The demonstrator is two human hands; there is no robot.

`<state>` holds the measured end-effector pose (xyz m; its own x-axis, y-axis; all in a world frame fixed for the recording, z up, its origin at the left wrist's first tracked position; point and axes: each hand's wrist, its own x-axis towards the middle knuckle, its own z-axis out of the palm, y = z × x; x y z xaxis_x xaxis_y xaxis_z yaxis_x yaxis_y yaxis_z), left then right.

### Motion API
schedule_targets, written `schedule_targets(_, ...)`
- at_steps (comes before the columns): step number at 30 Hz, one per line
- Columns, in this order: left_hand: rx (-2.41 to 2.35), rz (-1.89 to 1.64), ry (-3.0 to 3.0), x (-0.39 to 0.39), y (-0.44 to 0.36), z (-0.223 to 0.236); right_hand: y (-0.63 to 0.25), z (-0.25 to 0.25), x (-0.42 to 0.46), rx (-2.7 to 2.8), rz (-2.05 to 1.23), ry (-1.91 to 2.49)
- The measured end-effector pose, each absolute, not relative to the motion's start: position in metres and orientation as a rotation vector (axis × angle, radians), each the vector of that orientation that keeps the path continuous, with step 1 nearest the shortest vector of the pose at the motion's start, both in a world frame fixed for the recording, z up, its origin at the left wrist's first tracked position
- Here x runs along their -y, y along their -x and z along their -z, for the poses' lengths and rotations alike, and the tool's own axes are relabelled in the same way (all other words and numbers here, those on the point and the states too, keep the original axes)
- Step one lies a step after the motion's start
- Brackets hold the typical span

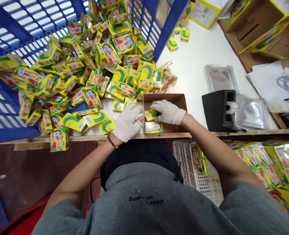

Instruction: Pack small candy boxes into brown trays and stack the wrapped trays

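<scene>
An open brown cardboard box sits at the table's front edge, with two small yellow candy boxes inside at its left end. My right hand, in a white knit glove, reaches into it, its fingers and thumb closed about the upper candy box. My left hand, also gloved, is at the cardboard box's left side, fingers bent against that wall; part of its grip is hidden. Loose candy boxes with green and watermelon prints lie just left of it.
A blue plastic crate lies tipped, spilling a heap of candy boxes onto the white table. To the right stand a black tape dispenser, clear plastic trays and open printed cartons. Below are a white basket and packed goods.
</scene>
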<state>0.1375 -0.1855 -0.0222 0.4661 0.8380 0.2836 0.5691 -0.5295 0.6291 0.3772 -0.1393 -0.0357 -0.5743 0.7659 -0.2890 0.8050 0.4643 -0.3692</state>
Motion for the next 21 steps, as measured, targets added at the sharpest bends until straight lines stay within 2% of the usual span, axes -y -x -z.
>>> schedule_targets(3, -1.136, -0.868, -2.170, 0.195, -0.148, 0.018, -0.372, 0.035, 0.138, -2.524, 0.670, -1.334)
schedule_targets(5, -1.160, -0.962, -2.032, 0.199, -0.155, 0.019, -0.375, 0.030, 0.143, -2.582, 0.763, -1.415)
schedule_targets(7, -1.166, -1.093, -1.805, 0.202, -0.162, 0.021, -0.382, 0.019, 0.153, -2.720, 1.067, -1.560)
schedule_targets(10, -1.027, -1.148, -1.488, 0.201, -0.172, 0.023, -0.396, -0.004, 0.175, -2.783, 1.698, -1.761)
schedule_targets(13, -0.867, -1.018, -1.384, 0.196, -0.179, 0.020, -0.404, -0.025, 0.189, -2.660, 1.971, -1.898)
schedule_targets(16, -0.905, -0.956, -1.542, 0.187, -0.179, 0.014, -0.407, -0.032, 0.184, -2.628, 2.014, -1.935)
schedule_targets(21, -1.193, -1.025, -1.979, 0.169, -0.160, 0.014, -0.415, -0.014, 0.153, -2.354, 1.855, -2.087)
